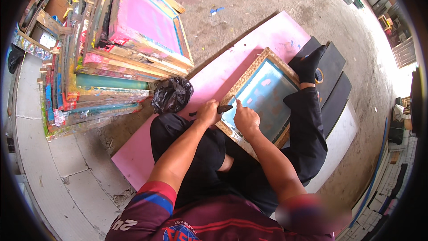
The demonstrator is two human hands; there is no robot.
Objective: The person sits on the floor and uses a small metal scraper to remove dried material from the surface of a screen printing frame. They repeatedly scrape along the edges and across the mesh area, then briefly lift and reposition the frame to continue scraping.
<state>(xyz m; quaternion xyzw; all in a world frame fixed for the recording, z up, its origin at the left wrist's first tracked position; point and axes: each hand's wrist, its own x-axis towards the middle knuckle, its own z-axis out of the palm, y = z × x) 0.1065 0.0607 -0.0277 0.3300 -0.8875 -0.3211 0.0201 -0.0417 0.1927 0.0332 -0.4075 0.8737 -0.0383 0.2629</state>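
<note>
A wooden-framed printing screen with blue mesh lies tilted across my lap, between my legs. My left hand is closed around a black tool at the frame's left side; a dark end sticks out on both sides of the fist, and its exact kind is unclear. Just to the right, my right hand is closed over the near left part of the screen, one digit pointing up. Whatever it holds is hidden by the fingers. Small pinkish patches show on the mesh.
A pink board lies under me, with black panels and a tape roll by my black-socked foot. Stacked printing screens stand at the left, near a crumpled black plastic bag. Concrete floor stretches beyond.
</note>
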